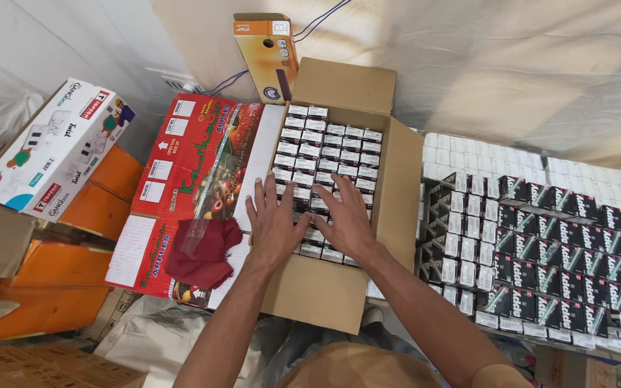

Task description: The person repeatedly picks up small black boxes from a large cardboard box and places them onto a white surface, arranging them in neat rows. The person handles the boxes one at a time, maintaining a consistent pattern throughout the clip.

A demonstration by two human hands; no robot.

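An open brown cardboard carton [397,194] stands before me, packed with rows of small black-and-white boxes [328,144]. My left hand [274,223] lies flat on the boxes near the carton's left wall, fingers spread. Beside it, my right hand [346,219] presses palm-down on the boxes in the near half of the carton. Neither hand holds anything.
A red fruit carton [195,165] with a dark red cloth [206,251] on it lies left of the open carton. Stacked small black boxes [555,251] fill the right side. A white appliance box [59,147], orange boxes [52,280] and an upright orange box [267,54] stand around.
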